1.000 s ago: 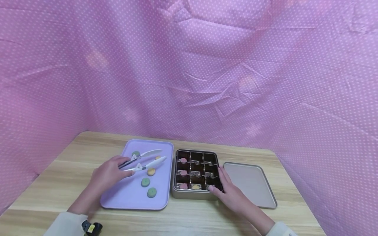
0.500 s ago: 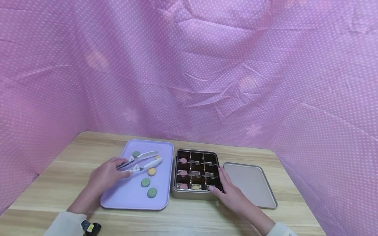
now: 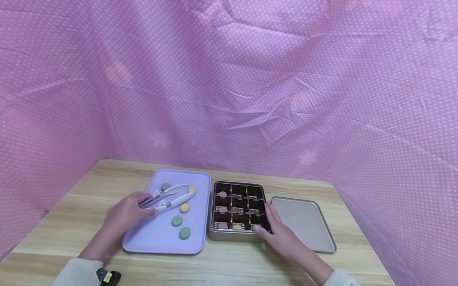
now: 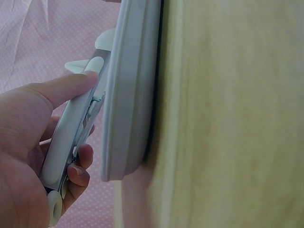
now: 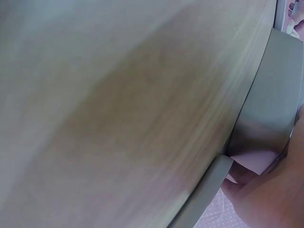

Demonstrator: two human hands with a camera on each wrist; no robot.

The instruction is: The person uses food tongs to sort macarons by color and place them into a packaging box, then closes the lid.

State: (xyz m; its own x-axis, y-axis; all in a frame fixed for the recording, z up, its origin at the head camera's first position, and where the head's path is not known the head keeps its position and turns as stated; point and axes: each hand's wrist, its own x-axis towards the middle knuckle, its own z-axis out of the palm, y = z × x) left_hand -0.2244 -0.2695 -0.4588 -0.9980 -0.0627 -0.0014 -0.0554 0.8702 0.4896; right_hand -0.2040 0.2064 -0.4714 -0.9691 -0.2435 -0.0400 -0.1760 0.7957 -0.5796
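Note:
My left hand (image 3: 127, 210) grips a pair of tongs (image 3: 183, 198), whose pale tips are spread over the lilac tray (image 3: 152, 236). A yellow macaron (image 3: 192, 190) lies by the tips, partly covered by them. In the left wrist view, thumb and fingers hold the tongs' handle (image 4: 66, 137). Another yellow macaron (image 3: 184, 208) and several green macarons (image 3: 177, 221) lie on the tray. My right hand (image 3: 280, 236) rests against the right side of a divided tin box (image 3: 236, 237), thumb at its front rim. Pink macarons (image 3: 223, 209) fill its left column; a yellow one sits front middle.
A flat metal lid (image 3: 302, 224) lies right of the tin, beneath my right forearm. Tray and tin stand side by side on the wooden table (image 3: 232, 266). A pink dotted cloth (image 3: 229, 79) hangs behind and around the table.
My left hand has drawn back slightly to the left with the tongs, exposing more of the yellow macarons. The right hand and tin stay where they were.

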